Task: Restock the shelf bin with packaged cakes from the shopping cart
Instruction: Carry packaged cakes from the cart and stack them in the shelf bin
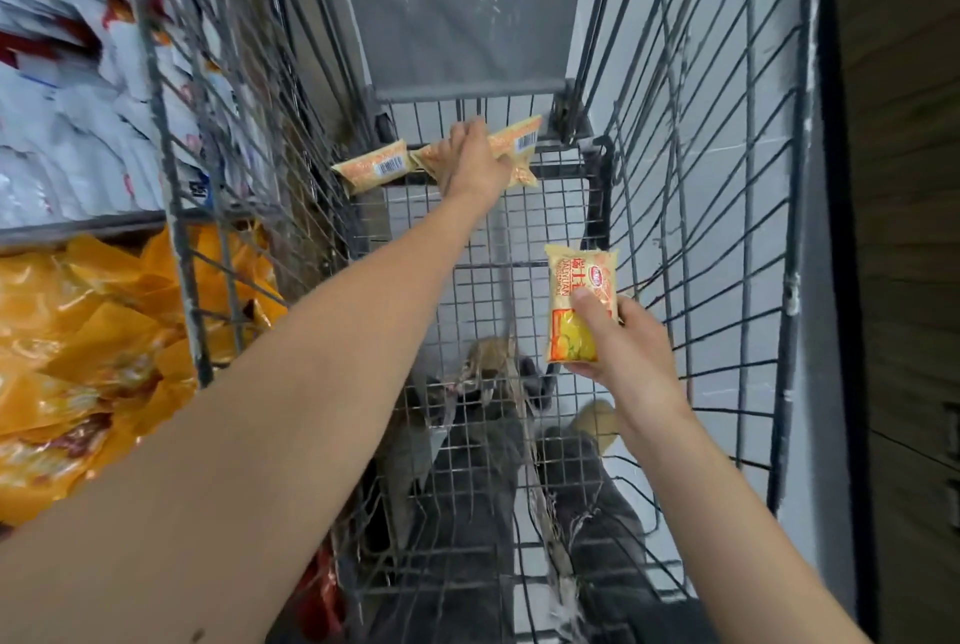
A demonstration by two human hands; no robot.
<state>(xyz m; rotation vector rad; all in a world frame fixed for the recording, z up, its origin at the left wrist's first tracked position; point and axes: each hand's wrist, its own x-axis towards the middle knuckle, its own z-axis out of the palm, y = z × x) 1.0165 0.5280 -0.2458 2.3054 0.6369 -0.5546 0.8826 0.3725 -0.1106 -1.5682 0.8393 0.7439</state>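
We note yellow-orange cake packs [581,303] with red print and white barcodes; grey wire cart [519,238]; grey flap [462,30] upper centre; orange bags [78,331] lower left; white-red packets [62,72] upper left.

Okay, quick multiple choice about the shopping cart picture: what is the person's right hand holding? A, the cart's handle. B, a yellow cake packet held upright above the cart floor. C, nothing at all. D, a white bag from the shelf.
B: the right hand grips a yellow cake packet upright above the wire floor of the shopping cart, thumb across its front, while the left hand reaches to two more packets at the far end.
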